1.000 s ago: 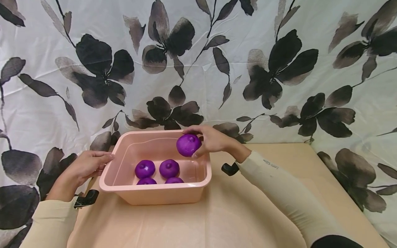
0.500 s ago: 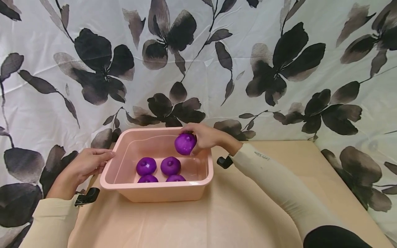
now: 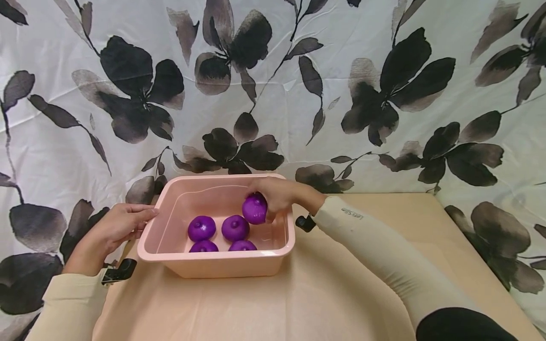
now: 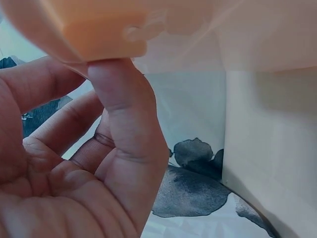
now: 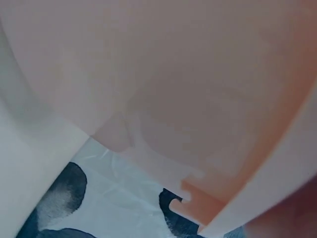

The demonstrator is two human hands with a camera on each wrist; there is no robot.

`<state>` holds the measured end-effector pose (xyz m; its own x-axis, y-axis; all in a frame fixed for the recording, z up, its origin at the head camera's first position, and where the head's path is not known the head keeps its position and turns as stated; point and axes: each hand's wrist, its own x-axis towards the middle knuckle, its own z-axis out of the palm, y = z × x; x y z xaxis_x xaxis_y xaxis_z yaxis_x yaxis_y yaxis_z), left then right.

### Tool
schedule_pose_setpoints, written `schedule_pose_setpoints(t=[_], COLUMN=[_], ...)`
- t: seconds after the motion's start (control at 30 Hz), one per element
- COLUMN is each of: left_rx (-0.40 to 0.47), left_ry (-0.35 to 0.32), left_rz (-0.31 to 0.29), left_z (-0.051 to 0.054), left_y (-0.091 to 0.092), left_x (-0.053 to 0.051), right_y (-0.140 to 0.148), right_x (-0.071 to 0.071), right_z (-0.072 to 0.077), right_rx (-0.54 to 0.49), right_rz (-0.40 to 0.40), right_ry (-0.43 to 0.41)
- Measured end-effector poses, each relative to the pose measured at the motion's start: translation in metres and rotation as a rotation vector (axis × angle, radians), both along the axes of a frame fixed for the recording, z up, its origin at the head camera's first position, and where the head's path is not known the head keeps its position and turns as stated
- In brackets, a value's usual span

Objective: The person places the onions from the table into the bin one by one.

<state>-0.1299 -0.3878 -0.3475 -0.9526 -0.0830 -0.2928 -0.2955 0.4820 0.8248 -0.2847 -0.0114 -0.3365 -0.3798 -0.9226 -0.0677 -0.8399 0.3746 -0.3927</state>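
A pink plastic tub (image 3: 222, 267) stands on the table in the head view. At its left rim my left hand (image 3: 115, 229) grips the edge. The left wrist view has that hand's fingers (image 4: 116, 84) against the underside of the rim. Inside the tub's right part, my right hand (image 3: 277, 196) holds a glossy purple onion-shaped ball (image 3: 254, 208). Several similar balls lie on the tub's floor, among them one at left (image 3: 202, 228) and one beside the held ball (image 3: 235, 228). The front wall partly hides the nearest ones.
The tub rests on a beige-covered table (image 3: 341, 293), close to a white cloth backdrop (image 3: 307, 109) with dark flowers. The right wrist view is mostly filled by the tub's outer wall (image 5: 173, 89).
My right hand has lowered the purple ball deeper into the tub, slightly leftward, beside the others. The left hand stays at the rim. The head view has shifted slightly.
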Motion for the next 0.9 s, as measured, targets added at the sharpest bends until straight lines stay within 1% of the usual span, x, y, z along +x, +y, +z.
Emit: schedule_pose_setpoints(t=[0.2, 0.3, 0.5, 0.63, 0.73, 0.83, 0.9], left_rx=[0.022, 0.017, 0.002, 0.007, 0.007, -0.003, -0.021], left_ry=[-0.008, -0.006, -0.001, -0.004, -0.006, -0.006, -0.004], left_rz=[0.005, 0.006, 0.01, 0.001, 0.001, -0.004, -0.014], left_z=[-0.003, -0.003, -0.002, -0.002, -0.002, -0.002, -0.002], left_y=[-0.001, -0.001, -0.001, 0.0, 0.001, 0.003, 0.005], left_x=[0.002, 0.002, 0.002, 0.001, 0.0, -0.003, -0.003], right_y=[-0.008, -0.011, -0.014, -0.017, -0.019, -0.019, -0.016], right_x=[0.008, 0.012, 0.018, 0.022, 0.025, 0.029, 0.031], right_z=[-0.001, -0.002, -0.005, -0.009, -0.013, -0.015, -0.013], right_rx=[0.15, 0.205, 0.278, 0.334, 0.369, 0.395, 0.392], right_rz=[0.012, 0.009, -0.008, -0.004, 0.012, 0.002, -0.026], right_ry=[0.095, 0.122, 0.167, 0.183, 0.219, 0.229, 0.225])
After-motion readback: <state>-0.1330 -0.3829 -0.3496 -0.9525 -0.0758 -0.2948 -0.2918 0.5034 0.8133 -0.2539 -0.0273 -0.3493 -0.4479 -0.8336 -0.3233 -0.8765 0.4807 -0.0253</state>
